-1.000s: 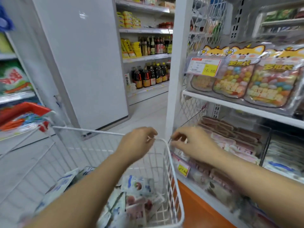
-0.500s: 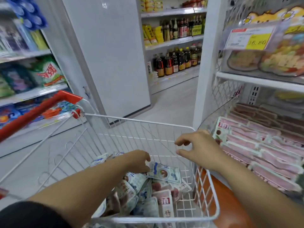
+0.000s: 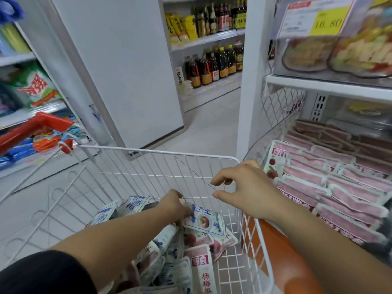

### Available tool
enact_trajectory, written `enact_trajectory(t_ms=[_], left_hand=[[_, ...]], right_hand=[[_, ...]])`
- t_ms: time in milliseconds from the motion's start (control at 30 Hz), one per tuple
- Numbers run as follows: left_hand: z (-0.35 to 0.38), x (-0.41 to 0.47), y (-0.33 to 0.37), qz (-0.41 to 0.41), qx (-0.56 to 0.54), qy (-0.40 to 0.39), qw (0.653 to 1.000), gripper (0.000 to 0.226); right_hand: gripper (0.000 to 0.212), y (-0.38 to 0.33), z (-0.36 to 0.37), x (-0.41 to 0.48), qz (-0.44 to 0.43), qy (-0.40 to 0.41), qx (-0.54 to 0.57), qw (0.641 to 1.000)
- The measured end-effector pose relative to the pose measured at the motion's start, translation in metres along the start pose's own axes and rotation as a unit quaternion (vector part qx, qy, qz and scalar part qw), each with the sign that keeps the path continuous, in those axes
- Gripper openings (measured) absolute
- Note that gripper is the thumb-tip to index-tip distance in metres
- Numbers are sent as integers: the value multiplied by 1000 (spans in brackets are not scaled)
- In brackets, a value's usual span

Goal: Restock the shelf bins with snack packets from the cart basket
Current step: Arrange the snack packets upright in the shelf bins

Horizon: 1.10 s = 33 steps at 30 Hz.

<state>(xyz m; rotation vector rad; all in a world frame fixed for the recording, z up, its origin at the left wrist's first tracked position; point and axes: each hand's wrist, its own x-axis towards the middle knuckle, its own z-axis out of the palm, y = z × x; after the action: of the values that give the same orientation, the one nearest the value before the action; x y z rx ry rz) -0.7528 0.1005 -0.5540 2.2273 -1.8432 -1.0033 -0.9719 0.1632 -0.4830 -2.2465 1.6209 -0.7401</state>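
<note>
White wire forms the one basket (image 3: 161,152) below the head camera, with one red handle (image 3: 31,128) at its far left. Inside lies a heap of white-and-blue packets (image 3: 167,240), too overlapped to count. Two hands show. The left hand (image 3: 175,205) pinches the top edge of one packet (image 3: 204,220), which lies face up on the heap, long axis slanting from far left to near right. The right hand (image 3: 248,187) hovers over the rim, fingers loosely curled, grasping nothing. Just right, one shelf bin (image 3: 269,132) holds overlapped rows of pink packets (image 3: 350,187).

One left hand (image 3: 176,205), one right hand (image 3: 248,192), one wire basket (image 3: 159,152), one price tag (image 3: 314,18), uncounted jumbled snack packets (image 3: 203,221)
</note>
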Motion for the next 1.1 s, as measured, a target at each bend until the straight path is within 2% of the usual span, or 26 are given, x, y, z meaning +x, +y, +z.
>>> enact_trajectory(t_ms=[100, 167, 233, 367, 433, 600, 700, 833, 967, 1100], left_hand=[[-26, -22, 16, 23, -35, -8, 999, 62], [-49, -45, 28, 84, 13, 7, 996, 44], [-71, -75, 39, 164, 76, 59, 982, 29], [-100, -138, 57, 327, 125, 189, 917, 12], [-101, -165, 70, 422, 115, 230, 869, 7], [-81, -217, 114, 566, 48, 249, 784, 7], [-59, -236, 142, 620, 28, 217, 753, 8], [-21, -251, 180, 651, 6, 176, 738, 9], [16, -258, 212, 650, 8, 130, 748, 18], [45, -254, 228, 632, 68, 114, 764, 34]], right_hand=[[25, -2, 0, -2, 8, 4, 12, 1000], [25, -4, 0, -3, 11, 8, 14, 1000], [33, -7, -3, -6, 2, 1, 9, 1000], [69, -28, -30, -22, -3, -18, 127, 992], [73, -43, -55, -37, -15, -1, 160, 987], [30, -63, -128, -87, -48, 64, 77, 994], [23, -55, -160, -126, -21, 95, 18, 995], [26, -37, -184, -173, 56, 139, -59, 987], [31, -15, -196, -208, 114, 176, -93, 973], [35, 7, -195, -229, 157, 198, -100, 962]])
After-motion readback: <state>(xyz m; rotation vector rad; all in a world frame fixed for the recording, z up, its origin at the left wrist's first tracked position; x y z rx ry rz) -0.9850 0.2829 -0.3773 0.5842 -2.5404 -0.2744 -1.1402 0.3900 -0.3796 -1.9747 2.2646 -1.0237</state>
